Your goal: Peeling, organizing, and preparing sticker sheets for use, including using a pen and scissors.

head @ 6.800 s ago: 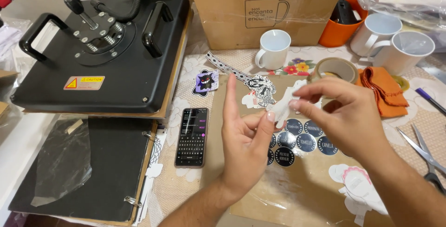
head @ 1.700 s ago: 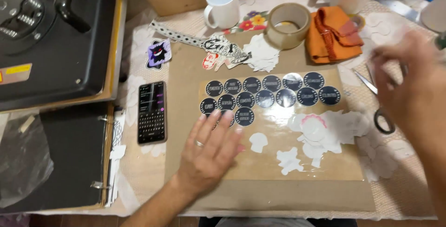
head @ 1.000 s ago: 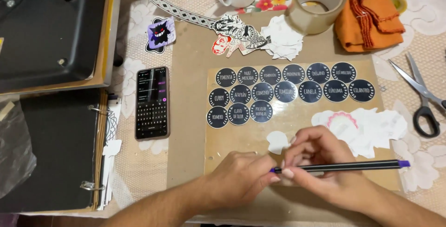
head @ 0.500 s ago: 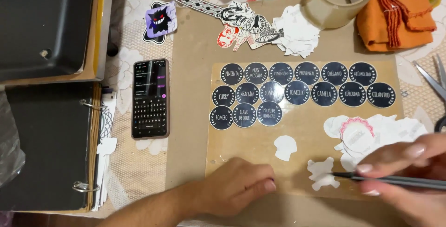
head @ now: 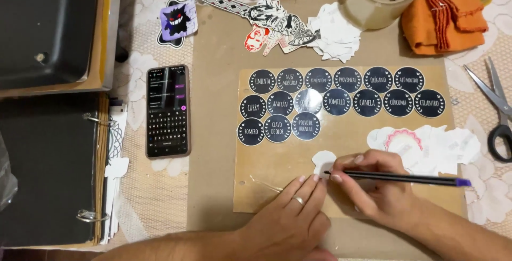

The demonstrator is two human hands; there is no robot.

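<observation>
Right hand (head: 381, 186) pinches a thin black purple-capped pen (head: 397, 178) at a small white paper cutout (head: 323, 161); left hand (head: 293, 213) lies flat; sixteen round black stickers (head: 341, 103).

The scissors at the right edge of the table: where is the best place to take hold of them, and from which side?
Take the scissors by the black loop handle, coming from the near right side. The blades point up and to the left, away from that side, and the handle end lies free on the lace cloth.

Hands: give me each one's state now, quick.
Left hand: open, flat, fingertips pressing the clear sheet beside the small white cutout.
Right hand: closed on a thin dark pen, tip at the cutout.
</observation>
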